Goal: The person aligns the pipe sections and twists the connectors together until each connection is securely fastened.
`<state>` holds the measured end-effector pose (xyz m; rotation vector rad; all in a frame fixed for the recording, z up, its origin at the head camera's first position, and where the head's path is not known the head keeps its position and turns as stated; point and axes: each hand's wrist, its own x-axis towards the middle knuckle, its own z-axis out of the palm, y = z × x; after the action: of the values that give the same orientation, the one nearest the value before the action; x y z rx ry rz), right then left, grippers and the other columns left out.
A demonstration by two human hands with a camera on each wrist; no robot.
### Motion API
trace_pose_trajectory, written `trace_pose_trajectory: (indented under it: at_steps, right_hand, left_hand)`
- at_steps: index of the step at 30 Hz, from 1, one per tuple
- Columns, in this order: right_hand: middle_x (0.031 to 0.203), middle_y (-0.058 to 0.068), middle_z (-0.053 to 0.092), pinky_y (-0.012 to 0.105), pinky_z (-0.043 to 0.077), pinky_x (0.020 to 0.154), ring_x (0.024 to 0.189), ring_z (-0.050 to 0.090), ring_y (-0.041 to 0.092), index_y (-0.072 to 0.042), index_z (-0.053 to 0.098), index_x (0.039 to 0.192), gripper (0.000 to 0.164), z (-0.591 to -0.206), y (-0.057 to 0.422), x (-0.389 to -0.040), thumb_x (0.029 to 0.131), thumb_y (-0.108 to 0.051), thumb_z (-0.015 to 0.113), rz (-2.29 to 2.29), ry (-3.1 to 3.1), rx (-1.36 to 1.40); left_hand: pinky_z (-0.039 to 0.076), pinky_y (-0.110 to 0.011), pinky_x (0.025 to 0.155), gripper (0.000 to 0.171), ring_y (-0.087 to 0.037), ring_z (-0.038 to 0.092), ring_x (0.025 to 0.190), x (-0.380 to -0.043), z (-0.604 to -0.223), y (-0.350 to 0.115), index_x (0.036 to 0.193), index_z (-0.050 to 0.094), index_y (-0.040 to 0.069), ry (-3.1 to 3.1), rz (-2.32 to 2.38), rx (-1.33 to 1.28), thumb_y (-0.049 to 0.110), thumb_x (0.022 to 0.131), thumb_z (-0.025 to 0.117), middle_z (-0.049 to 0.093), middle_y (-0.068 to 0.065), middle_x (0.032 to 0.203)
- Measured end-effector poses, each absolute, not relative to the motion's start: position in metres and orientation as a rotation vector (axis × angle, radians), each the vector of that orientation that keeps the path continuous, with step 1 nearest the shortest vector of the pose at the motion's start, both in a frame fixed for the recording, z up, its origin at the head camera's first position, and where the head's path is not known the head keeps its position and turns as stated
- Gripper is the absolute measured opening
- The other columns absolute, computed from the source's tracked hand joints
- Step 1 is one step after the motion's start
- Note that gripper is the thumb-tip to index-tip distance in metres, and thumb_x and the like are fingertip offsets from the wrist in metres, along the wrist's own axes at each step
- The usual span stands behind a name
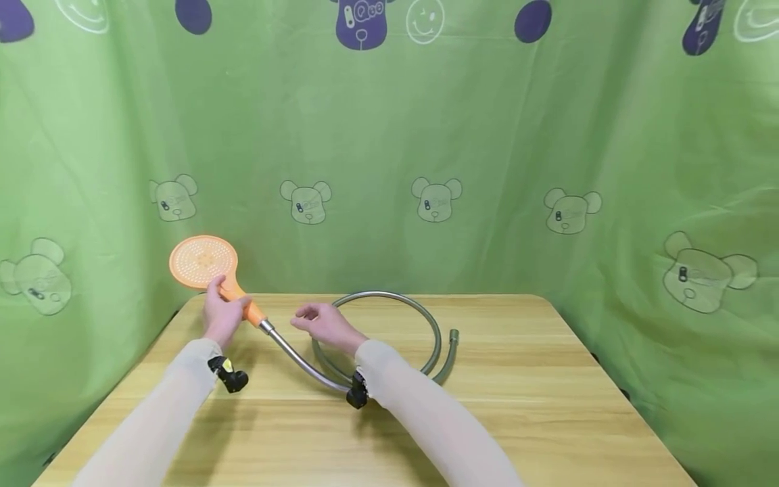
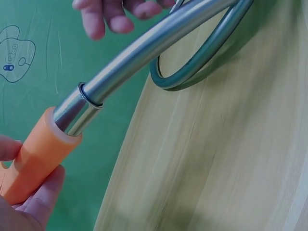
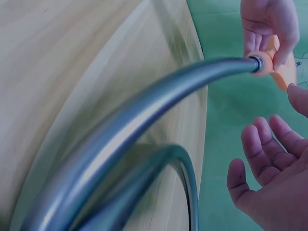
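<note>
An orange shower head (image 1: 203,260) with a round perforated face is held up at the table's far left. My left hand (image 1: 223,314) grips its handle (image 2: 36,156), thumb on one side and fingers on the other. From a metal connector (image 1: 266,327) at the handle's end runs a grey flexible shower hose (image 1: 304,362), looped on the table with its free end (image 1: 454,336) to the right. My right hand (image 1: 328,325) hovers beside the hose near the connector, fingers loosely bent and holding nothing. In the right wrist view that hand (image 3: 274,168) is apart from the hose.
A wooden table (image 1: 517,419) lies below both arms. Green curtain (image 1: 377,135) with bear faces hangs behind it and along both sides. Each wrist carries a small black camera (image 1: 231,375).
</note>
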<state>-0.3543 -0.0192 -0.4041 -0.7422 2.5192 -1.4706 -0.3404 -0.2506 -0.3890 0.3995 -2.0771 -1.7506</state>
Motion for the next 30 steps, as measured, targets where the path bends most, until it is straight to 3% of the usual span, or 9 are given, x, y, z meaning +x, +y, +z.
trace_pose_trajectory:
  at_steps: [5, 14, 22, 25, 30]
  right_hand:
    - [0.111, -0.001, 0.068, 0.033, 0.052, 0.096, 0.104, 0.061, 0.014, -0.014, 0.068, 0.119, 0.033, -0.406, -0.007, -0.358, 0.096, -0.038, 0.066, -1.46, 2.525, -0.762]
    - [0.107, -0.001, 0.066, 0.026, 0.054, 0.081, 0.095, 0.061, 0.012, -0.013, 0.067, 0.116, 0.03, -0.408, 0.013, -0.363, 0.097, -0.036, 0.065, -1.441, 2.504, -0.805]
    - [0.108, 0.0, 0.066, 0.032, 0.056, 0.085, 0.099, 0.063, 0.018, -0.012, 0.067, 0.117, 0.028, -0.41, 0.03, -0.368, 0.098, -0.032, 0.064, -1.453, 2.502, -0.782]
    - [0.108, 0.001, 0.066, 0.038, 0.056, 0.087, 0.102, 0.063, 0.024, -0.011, 0.067, 0.119, 0.029, -0.409, 0.036, -0.369, 0.099, -0.031, 0.063, -1.453, 2.499, -0.777]
    - [0.108, 0.001, 0.065, 0.037, 0.056, 0.085, 0.105, 0.063, 0.03, -0.011, 0.068, 0.118, 0.029, -0.409, 0.046, -0.37, 0.099, -0.033, 0.063, -1.438, 2.506, -0.753]
  left_hand:
    - [0.059, -0.02, 0.066, 0.086, -0.012, 0.059, 0.082, -0.341, -0.393, -0.254, 0.159, 0.022, 0.018, -2.112, -1.725, 0.408, -0.001, 0.088, 0.066, 0.042, -0.024, 0.147]
    - [0.06, -0.021, 0.068, 0.083, -0.006, 0.06, 0.072, -0.34, -0.399, -0.257, 0.159, 0.024, 0.016, -2.138, -1.729, 0.407, 0.001, 0.089, 0.066, 0.045, -0.022, 0.132]
    - [0.06, -0.02, 0.073, 0.085, -0.011, 0.06, 0.085, -0.34, -0.403, -0.258, 0.16, 0.022, 0.018, -2.149, -1.754, 0.44, 0.003, 0.09, 0.067, 0.041, -0.025, 0.144]
    - [0.06, -0.02, 0.073, 0.085, -0.009, 0.06, 0.083, -0.34, -0.405, -0.258, 0.161, 0.022, 0.016, -2.145, -1.767, 0.442, 0.002, 0.09, 0.067, 0.041, -0.026, 0.144]
    - [0.059, -0.018, 0.072, 0.086, -0.007, 0.06, 0.08, -0.339, -0.408, -0.26, 0.161, 0.019, 0.015, -2.138, -1.807, 0.442, 0.002, 0.09, 0.066, 0.036, -0.028, 0.15]
